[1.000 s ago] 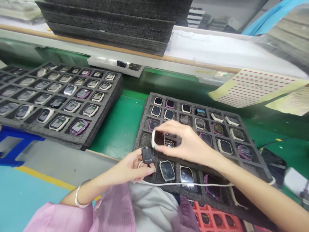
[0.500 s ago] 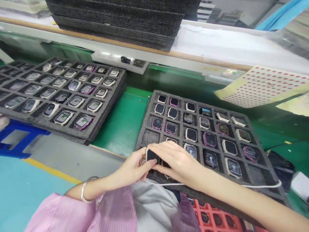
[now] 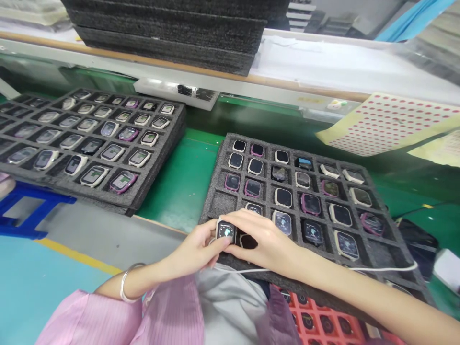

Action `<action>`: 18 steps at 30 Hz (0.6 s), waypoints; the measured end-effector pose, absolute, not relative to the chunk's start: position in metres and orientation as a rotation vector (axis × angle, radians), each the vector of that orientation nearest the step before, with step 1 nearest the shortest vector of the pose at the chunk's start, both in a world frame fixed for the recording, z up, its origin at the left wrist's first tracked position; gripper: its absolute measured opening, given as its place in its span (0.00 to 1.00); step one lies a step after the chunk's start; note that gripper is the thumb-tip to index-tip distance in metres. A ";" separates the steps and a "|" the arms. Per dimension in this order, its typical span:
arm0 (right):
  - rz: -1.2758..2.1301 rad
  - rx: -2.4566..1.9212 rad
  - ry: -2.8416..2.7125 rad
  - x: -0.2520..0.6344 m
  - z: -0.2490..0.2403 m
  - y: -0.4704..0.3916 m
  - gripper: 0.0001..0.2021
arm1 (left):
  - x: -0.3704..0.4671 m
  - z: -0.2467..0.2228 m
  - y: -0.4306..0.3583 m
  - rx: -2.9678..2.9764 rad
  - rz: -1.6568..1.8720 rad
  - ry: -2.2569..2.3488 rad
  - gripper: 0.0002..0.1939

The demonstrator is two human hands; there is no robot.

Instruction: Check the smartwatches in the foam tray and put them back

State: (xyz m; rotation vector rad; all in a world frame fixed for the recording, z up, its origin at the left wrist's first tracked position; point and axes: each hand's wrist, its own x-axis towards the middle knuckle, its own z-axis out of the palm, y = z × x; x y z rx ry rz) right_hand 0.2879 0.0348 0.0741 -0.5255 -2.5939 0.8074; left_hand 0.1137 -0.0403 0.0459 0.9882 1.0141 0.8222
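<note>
Between my two hands is a smartwatch (image 3: 226, 230) without a strap, its screen lit with a watch face. My left hand (image 3: 201, 244) grips it from the left, the thumb lying over the lower part of the screen. From the right, my right hand (image 3: 262, 237) closes its fingers on the top and right side of the same watch. Both hands are over the near left part of a grey foam tray (image 3: 223, 201) holding rows of watch cases. A white cable (image 3: 251, 271) runs below my hands and along the tray's near side.
Another foam tray (image 3: 158, 167) of watches stands to the left on the green bench (image 3: 187, 172). Black foam sheets (image 3: 168, 38) are stacked on the shelf above. Below the near tray sits a red tray (image 3: 319, 316) with round items. Dotted sticker sheets (image 3: 391, 124) hang at right.
The watch's dark screen has lit up with a watch face. Both hands stay on the watch, in nearly the same place. The view has shifted slightly.
</note>
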 end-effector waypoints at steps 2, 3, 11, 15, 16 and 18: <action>0.806 -0.536 -2.584 0.288 0.075 0.034 0.19 | 0.114 0.047 -0.041 0.993 0.820 1.017 0.21; 0.804 -0.541 -2.580 0.288 0.075 0.033 0.19 | 0.114 0.047 -0.041 0.998 0.822 1.017 0.20; 0.753 -0.560 -2.625 0.290 0.075 0.031 0.21 | 0.115 0.046 -0.044 1.011 0.853 1.022 0.16; 0.723 -0.565 -2.632 0.290 0.071 0.030 0.22 | 0.116 0.048 -0.044 1.006 0.846 1.036 0.15; 0.723 -0.569 -2.634 0.290 0.071 0.029 0.22 | 0.116 0.048 -0.044 1.009 0.841 1.039 0.15; 0.724 -0.568 -2.634 0.290 0.072 0.028 0.21 | 0.117 0.047 -0.044 1.019 0.835 1.047 0.14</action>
